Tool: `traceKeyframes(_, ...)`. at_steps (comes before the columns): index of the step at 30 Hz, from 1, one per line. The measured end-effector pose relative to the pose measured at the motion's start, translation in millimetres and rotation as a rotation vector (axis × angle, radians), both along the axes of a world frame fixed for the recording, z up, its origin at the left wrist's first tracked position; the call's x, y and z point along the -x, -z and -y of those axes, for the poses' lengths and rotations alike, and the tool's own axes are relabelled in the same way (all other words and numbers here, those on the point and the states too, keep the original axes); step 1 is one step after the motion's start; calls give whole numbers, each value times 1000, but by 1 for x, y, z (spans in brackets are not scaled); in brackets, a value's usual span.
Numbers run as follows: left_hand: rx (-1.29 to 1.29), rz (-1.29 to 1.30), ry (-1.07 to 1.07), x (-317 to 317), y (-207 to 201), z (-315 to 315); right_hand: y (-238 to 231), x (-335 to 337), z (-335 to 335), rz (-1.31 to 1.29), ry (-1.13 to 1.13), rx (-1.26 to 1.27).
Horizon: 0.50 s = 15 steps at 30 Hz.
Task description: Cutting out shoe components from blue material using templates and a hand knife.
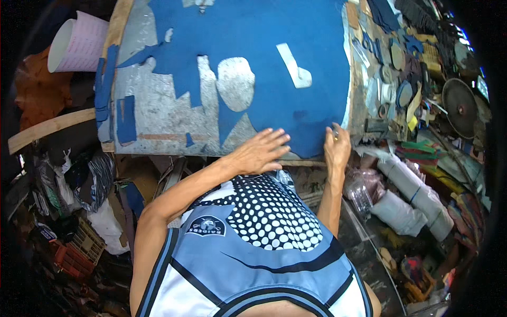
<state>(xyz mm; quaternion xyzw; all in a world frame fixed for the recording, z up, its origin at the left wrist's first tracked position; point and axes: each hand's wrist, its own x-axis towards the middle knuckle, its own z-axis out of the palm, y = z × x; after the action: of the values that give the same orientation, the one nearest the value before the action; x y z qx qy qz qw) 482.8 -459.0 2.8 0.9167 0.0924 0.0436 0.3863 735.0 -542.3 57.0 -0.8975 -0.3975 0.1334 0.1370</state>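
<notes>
A deep blue sheet (253, 31) covers most of the desk (158, 113), whose bare top is mottled silver-grey with a thin orange streak near the front edge. Blue offcut strips (125, 119) lie along its left side. A pale pink roll (79, 42) with fine lines sits beyond the corner. The person's sleeveless shirt (253, 248) is light blue and white, with black bands and a black panel of white dots. White rolls (406, 203) lie at right.

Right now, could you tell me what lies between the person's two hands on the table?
In the head view, only the near edge of the blue sheet lies between the left hand and the right hand; nothing else sits there.
</notes>
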Motion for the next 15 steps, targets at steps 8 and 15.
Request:
traceKeyframes(8,-368,-95,-1110,163,7,-181,4,-20,34,4,108,92)
traceKeyframes(15,-480,-69,-1113,188,1,-261,3,-26,40,-255,299,-47)
